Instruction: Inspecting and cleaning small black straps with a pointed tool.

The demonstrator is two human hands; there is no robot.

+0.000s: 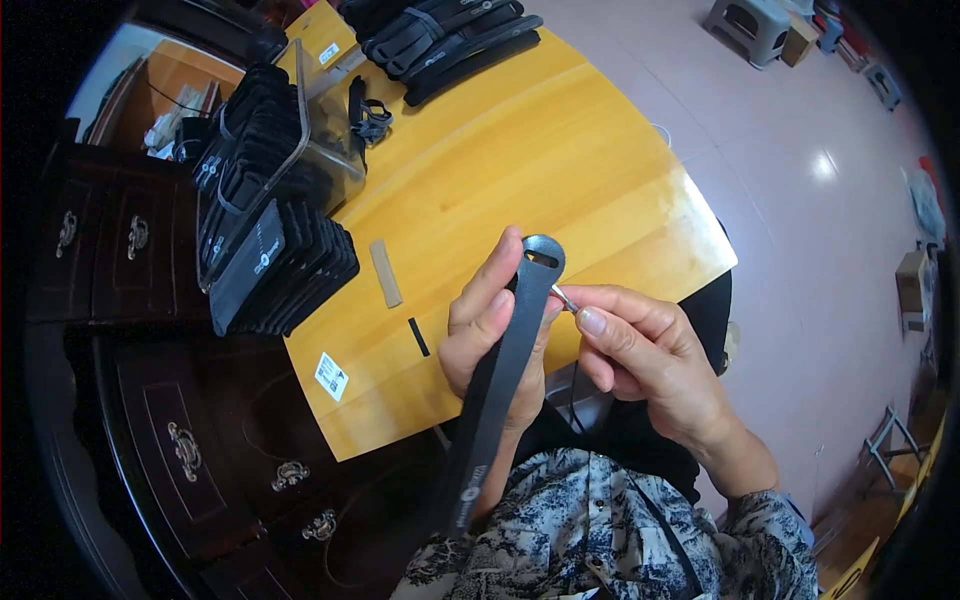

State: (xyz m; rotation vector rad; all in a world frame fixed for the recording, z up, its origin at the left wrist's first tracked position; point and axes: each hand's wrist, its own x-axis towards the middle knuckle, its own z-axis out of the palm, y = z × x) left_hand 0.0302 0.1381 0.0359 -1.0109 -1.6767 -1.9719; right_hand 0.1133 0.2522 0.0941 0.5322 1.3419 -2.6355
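A long black padded strap [505,375] runs up from near my lap, held by my left hand [472,345] with the fingers wrapped behind it and the thumb along its side. Its upper end is rounded and has a slot cut through it. Close to that end, my right hand [645,355] pinches a thin metal piece [566,298] between thumb and forefinger. The tip of the piece meets the strap's right edge; what it does behind the strap is hidden. A thin dark cord [574,400] hangs below my hands.
Many black straps stand packed in a clear plastic bin [340,165] on the left of the yellow wooden table [520,140]. Another strap stack [440,40] lies at the back. A brown strip [384,273], a short black strip [418,337] and a white label [331,377] lie nearer. Dark drawers [180,450] stand left.
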